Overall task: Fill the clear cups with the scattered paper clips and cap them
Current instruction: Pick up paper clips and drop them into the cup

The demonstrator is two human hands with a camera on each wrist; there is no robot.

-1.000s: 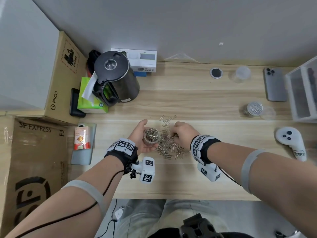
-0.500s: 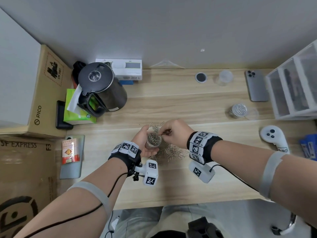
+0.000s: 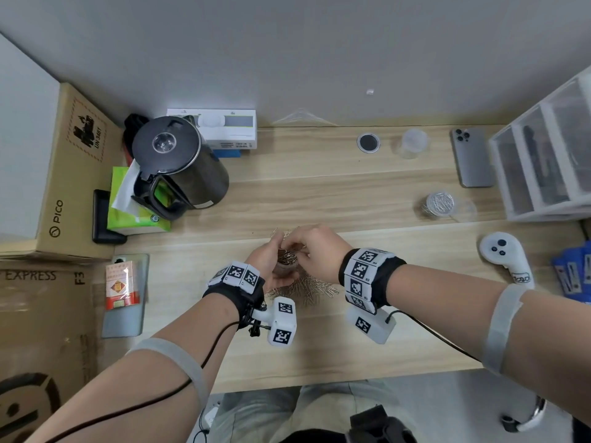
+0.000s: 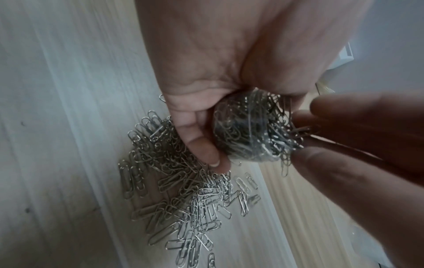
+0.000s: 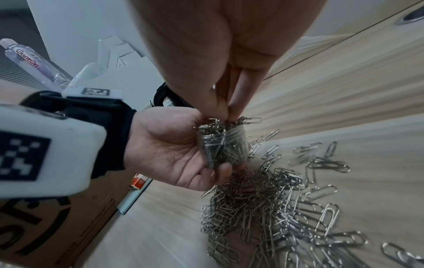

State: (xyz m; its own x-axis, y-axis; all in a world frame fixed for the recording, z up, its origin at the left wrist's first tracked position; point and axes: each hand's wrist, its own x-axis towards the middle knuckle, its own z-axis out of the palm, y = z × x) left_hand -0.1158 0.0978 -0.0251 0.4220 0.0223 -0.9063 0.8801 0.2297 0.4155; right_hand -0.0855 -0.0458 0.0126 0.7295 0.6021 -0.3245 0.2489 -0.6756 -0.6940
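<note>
The left hand (image 5: pixel 174 150) is cradling a small clear plastic cup (image 5: pixel 223 147) by its thin, slippery wall; the right hand (image 3: pixel 315 247) is pinching light, springy silver wire paper clips (image 5: pixel 231 121) at its brim.

A light wood-grain desk (image 3: pixel 319 193) carries everything. Near its middle lies a loose heap of silver paper clips (image 3: pixel 315 287). At far left stand a black electric kettle (image 3: pixel 179 166) and a green tissue pack (image 3: pixel 128 215), a black slab (image 3: pixel 104 217) beside it. Near left lies a grey tray (image 3: pixel 126 311) with a red packet (image 3: pixel 121 282) on it. Far right: a round grommet (image 3: pixel 368 142), an empty clear cup (image 3: pixel 412 143), a grey phone (image 3: pixel 473 158), a clip-filled cup (image 3: pixel 439 204) (uncapped, it seems), a white drawer unit (image 3: pixel 543 161) and a white controller (image 3: pixel 505 259).
</note>
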